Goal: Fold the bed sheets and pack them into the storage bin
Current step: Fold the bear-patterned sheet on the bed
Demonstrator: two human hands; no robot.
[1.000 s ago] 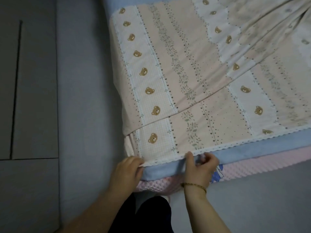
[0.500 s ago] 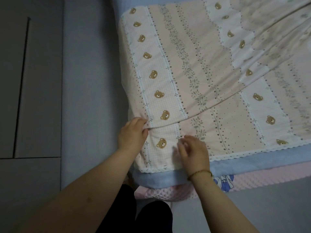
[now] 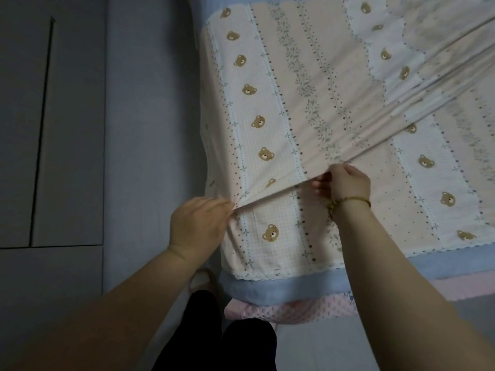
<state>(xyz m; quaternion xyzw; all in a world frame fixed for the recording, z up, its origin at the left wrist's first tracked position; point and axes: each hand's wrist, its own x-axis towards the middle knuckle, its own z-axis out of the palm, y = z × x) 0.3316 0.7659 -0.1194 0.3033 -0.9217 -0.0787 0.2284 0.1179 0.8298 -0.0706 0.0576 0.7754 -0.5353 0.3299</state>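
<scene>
**While both hands pinch the fold, keep it taut**

Where the fingertips (image 3: 226, 207) of the left hand (image 3: 199, 223) close narrowly, they pinch the folded edge of the bed sheet (image 3: 308, 89) at its left side. The fingers (image 3: 321, 184) of the right hand (image 3: 348, 183) curl round the same edge further along, with a beaded bracelet (image 3: 351, 202) on the wrist behind them. Between the two grips the fold is lifted and tight. Beyond the right hand it runs up to the right in a fan of creases.

The sheet lies spread on the bed, doubled over itself. Its lace trim (image 3: 281, 274) rests on a blue layer (image 3: 281, 286), and a pink dotted blanket (image 3: 281, 311) shows below that. The storage bin is not in view.

To do this step well, I judge that both hands should pull evenly, so the printed stripes of the upper layer line up with those beneath. The creases to the right want smoothing before the fold is laid flat. The left corner should meet the side edge squarely, or the next fold will skew.

No brand, label or writing can be read. The print shows only bear faces, leafy vines and small hearts.
</scene>
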